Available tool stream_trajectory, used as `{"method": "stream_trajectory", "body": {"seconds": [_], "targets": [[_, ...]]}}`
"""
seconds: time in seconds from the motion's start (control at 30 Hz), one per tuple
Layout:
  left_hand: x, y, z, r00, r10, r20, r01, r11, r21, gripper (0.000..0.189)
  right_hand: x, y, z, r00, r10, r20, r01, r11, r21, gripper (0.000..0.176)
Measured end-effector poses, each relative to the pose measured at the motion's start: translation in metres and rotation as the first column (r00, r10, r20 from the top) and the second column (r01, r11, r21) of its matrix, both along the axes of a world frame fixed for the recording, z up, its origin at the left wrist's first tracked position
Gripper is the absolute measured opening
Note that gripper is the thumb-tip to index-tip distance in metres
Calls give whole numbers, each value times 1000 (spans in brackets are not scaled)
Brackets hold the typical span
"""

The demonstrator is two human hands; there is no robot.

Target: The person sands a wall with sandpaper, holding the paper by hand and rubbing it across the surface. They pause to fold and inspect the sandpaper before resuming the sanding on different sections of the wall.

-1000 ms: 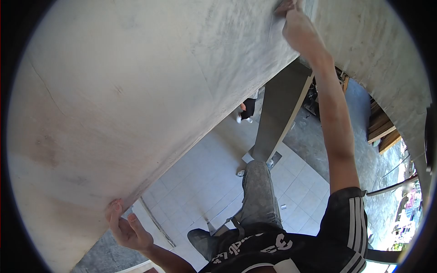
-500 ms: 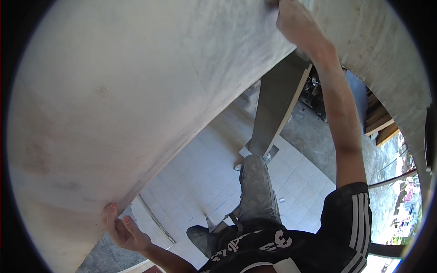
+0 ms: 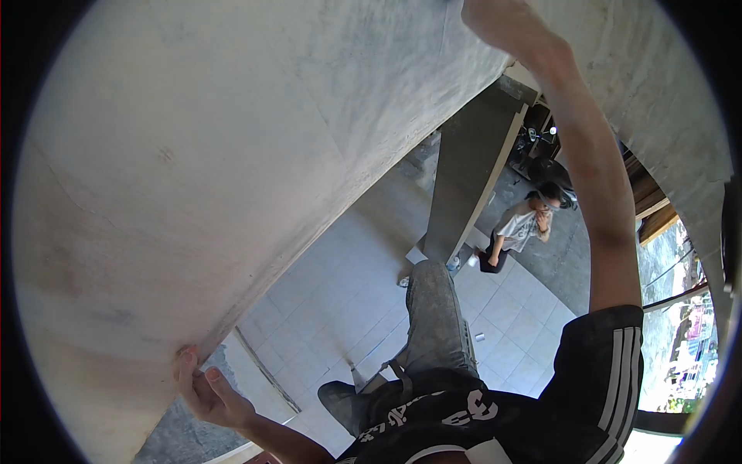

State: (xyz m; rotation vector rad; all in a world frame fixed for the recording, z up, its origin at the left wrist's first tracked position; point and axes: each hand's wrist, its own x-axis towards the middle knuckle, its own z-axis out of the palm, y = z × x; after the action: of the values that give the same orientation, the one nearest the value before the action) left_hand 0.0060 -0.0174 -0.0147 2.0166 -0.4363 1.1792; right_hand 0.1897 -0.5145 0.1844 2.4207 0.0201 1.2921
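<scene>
A large whitish plastered surface (image 3: 201,170) with smudges and faint scratches fills the upper left and ends in a straight edge. At that edge's lower end, my left hand (image 3: 212,390) rests its fingertips against the plaster. Its fingers are loosely curved, with thumb and forefinger apart and nothing in them. Far up at the top of the view, my right hand (image 3: 498,23) is raised close to the same surface. Its fingers look closed, but the frame's upper border cuts them off, so whatever they hold is hidden.
Below lies a tiled floor (image 3: 325,294), with a small white cylinder (image 3: 480,337) on it. A grey pillar or panel (image 3: 471,170) stands beyond my leg. Near it is another person (image 3: 519,230). Wood planks (image 3: 655,216) are stacked at right.
My right hand and forearm have shifted a little up and to the right. Another person has come into view beside the grey panel. My left hand stays where it was.
</scene>
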Motion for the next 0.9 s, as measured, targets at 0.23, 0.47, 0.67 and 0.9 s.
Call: {"method": "stream_trajectory", "body": {"seconds": [0.23,0.47,0.67,0.9], "targets": [[-1,3,1,999,-44,6,44,999,11,31,13,-2,-4,994,4,107,7,996,-94,32],[-2,3,-2,1000,-9,5,9,1000,-1,33,3,-2,-13,974,92,207,-53,982,-183,32],[-5,-5,-1,1000,20,-7,-20,997,-72,26,-13,-1,4,970,-236,62,244,946,-213,36],[-7,-2,-1,999,20,-30,-22,998,-65,27,-27,9,15,949,-223,-224,230,973,3,39]]}}
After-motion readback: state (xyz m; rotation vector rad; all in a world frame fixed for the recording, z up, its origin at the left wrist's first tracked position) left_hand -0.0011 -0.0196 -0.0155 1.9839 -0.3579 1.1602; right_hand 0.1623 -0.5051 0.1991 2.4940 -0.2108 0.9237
